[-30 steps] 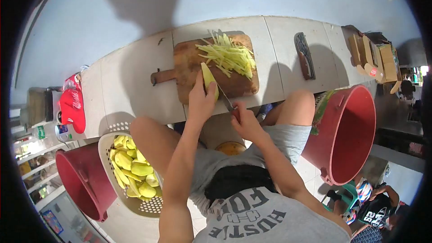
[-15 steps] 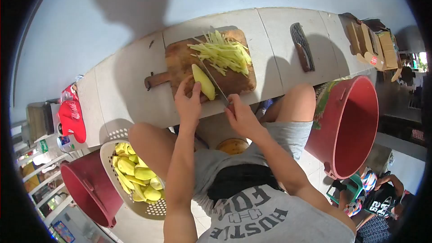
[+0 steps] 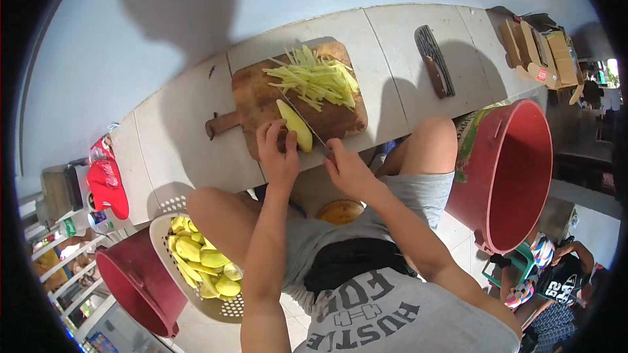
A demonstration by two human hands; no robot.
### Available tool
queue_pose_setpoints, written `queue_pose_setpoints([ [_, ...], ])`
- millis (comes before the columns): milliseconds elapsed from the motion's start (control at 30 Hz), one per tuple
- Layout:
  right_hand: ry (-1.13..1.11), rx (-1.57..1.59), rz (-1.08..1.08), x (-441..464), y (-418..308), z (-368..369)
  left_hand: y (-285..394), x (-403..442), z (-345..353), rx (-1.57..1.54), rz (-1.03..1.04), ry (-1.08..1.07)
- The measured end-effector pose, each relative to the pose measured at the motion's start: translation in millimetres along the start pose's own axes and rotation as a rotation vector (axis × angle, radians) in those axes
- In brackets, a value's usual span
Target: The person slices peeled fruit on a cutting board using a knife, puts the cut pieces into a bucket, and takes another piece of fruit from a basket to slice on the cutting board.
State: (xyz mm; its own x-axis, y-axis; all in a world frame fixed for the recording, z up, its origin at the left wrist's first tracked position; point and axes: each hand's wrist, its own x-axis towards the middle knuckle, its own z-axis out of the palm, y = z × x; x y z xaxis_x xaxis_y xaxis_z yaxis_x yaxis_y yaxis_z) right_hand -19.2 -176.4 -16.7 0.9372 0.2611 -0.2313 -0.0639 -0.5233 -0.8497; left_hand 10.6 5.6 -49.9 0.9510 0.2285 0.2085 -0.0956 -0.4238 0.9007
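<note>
On a wooden cutting board (image 3: 252, 101) lies a peeled yellow-green fruit (image 3: 296, 132), which looks like a mango. The fingers of my left hand (image 3: 279, 160) are closed on its near end, pressing it to the board. In my right hand (image 3: 348, 171) is the handle of a knife (image 3: 306, 119). Its thin blade runs diagonally along the fruit's right side, touching or very close to it; I cannot tell which. A pile of thin pale-green strips (image 3: 317, 82) covers the upper right of the board.
A second knife (image 3: 435, 65) with a wooden handle lies on the tiled counter (image 3: 386, 46). A perforated basket (image 3: 159, 238) holds several peeled fruits (image 3: 203, 258). Red tubs (image 3: 468, 202) flank my legs. Cardboard boxes (image 3: 559, 59) and a red cap (image 3: 108, 186) sit at the counter's ends. People are at lower right.
The view has shifted slightly, so the board appears a little further left. Both hands keep their holds on the fruit and knife; the blade lies at nearly the same place beside the fruit.
</note>
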Motion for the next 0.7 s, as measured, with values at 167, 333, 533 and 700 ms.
queue_pose_setpoints([
  [167,-0.018,0.009,0.022,0.6,-3.6,-2.5,-21.0,7.5,-0.1,0.081,0.279,-0.062],
  [333,-0.018,-0.106,-0.027,4.2,2.0,-0.2,-34.2,15.7,4.3,0.06,0.345,-0.021],
  [533,-0.029,-0.293,-0.008,0.8,5.1,-5.0,-36.3,23.8,3.9,-0.013,0.282,-0.118],
  [700,-0.102,-0.484,0.032,-10.5,-15.0,-23.2,-40.9,33.8,1.0,0.018,0.332,-0.182],
])
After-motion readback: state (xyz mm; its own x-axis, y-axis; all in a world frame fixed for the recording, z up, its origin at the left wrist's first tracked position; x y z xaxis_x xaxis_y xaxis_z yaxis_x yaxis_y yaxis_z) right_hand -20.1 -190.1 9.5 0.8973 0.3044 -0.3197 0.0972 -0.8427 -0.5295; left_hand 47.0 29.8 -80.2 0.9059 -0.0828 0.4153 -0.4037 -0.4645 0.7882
